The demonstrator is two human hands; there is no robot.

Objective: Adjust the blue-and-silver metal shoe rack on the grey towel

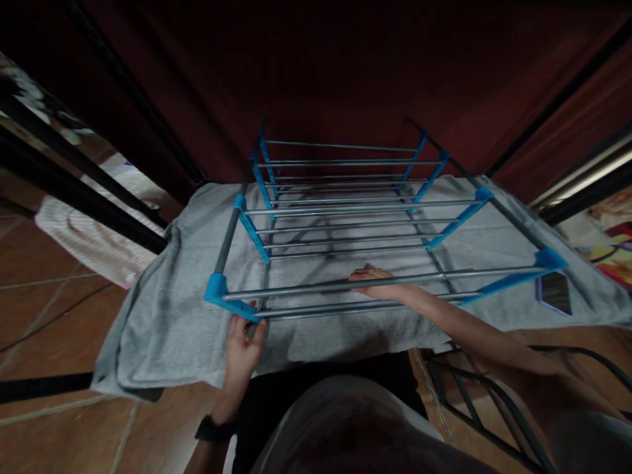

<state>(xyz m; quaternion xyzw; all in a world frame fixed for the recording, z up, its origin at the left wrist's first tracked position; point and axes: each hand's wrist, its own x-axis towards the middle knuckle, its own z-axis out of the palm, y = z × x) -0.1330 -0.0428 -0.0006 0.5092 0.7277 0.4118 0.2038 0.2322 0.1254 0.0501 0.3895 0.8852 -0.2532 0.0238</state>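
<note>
A shoe rack of grey metal tubes (306, 288) and blue plastic brackets lies across a grey towel-like cloth. At the near left corner, my left hand (243, 345) pinches the lower end of a blue bracket (237, 306) between thumb and fingers. My right hand (372, 280) reaches in at the middle of the near front tubes and closes around one; its fingertips are partly hidden. Several more tubes run between the left and right brackets farther back. Another blue bracket (550, 259) joins the tubes at the near right corner.
The grey cloth (162, 316) covers a low surface with black metal posts around it. A phone (553, 291) lies near its right edge. A striped cloth (93, 230) is at the left, a black metal-framed chair (488, 395) at the lower right. Dark red fabric (336, 72) hangs behind.
</note>
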